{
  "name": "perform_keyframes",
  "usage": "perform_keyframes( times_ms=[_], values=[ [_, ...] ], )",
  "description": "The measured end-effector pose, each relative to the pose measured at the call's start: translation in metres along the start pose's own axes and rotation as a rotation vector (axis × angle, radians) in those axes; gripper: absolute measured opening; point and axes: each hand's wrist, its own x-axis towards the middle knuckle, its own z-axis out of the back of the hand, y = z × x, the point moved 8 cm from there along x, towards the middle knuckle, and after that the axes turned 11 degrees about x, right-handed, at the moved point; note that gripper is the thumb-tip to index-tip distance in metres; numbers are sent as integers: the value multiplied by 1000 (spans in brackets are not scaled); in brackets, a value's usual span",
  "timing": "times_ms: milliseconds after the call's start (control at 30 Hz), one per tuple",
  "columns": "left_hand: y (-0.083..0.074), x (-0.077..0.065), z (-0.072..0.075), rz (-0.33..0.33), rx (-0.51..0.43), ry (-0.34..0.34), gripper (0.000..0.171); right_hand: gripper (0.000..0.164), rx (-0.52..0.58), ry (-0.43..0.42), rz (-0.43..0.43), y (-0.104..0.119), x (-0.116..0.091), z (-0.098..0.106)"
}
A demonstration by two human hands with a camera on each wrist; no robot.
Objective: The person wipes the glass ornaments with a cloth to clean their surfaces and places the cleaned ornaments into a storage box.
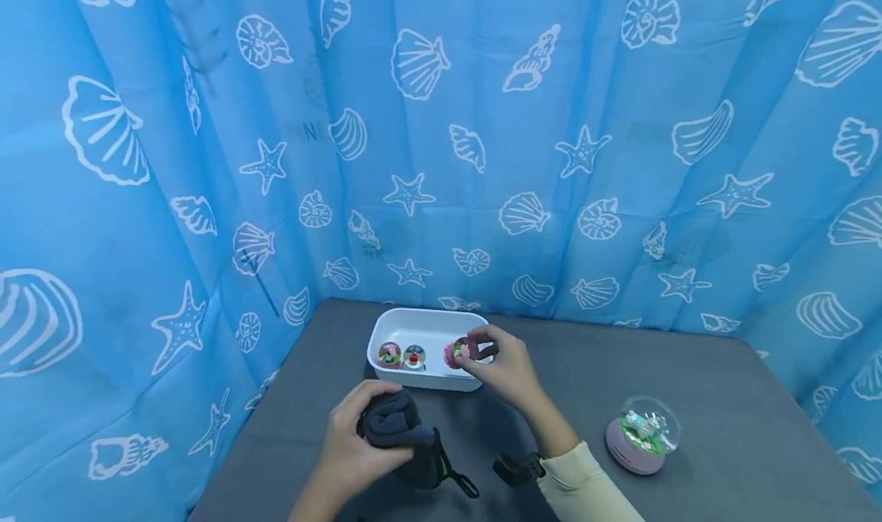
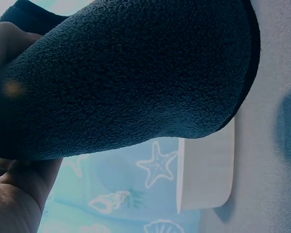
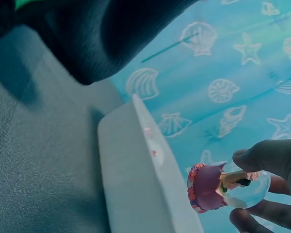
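Observation:
My left hand point(image 1: 347, 438) grips a rolled dark grey towel point(image 1: 391, 421), its coiled end facing up and a thin black loop point(image 1: 463, 482) dangling beside it. In the left wrist view, the towel's fleecy side point(image 2: 136, 77) fills much of the picture. My right hand point(image 1: 508, 367) pinches a small snow globe point(image 3: 208, 187) by its clear dome, thumb on one side and fingers on the other. Its pink base points away from the palm. In the head view this globe overlaps the right part of a white bin point(image 1: 427, 315). Two other small globes, one pinkish point(image 1: 389, 355) and one with a red figure point(image 1: 414, 357), sit in the bin's left part.
A larger snow globe point(image 1: 642, 436) on a lilac base stands on the grey tabletop point(image 1: 572, 376) at the right. A black watch point(image 1: 518, 468) is by the right wrist. Behind the table hangs a blue curtain point(image 1: 441, 162) with white shell prints.

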Motion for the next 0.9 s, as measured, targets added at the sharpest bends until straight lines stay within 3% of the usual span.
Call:
perform_keyframes(
  times_ms=[200, 467, 900],
  values=[
    [0, -1, -1, 22, -6, 16, 77, 29, -78, 52, -16, -14, 15, -22],
    [1, -2, -3, 23, -25, 38, 75, 23, -99, 99, -20, -26, 28, -40],
    [5, -5, -5, 51, -2, 47, 76, 19, -141, 169, -65, -39, 34, -59]
  ],
)
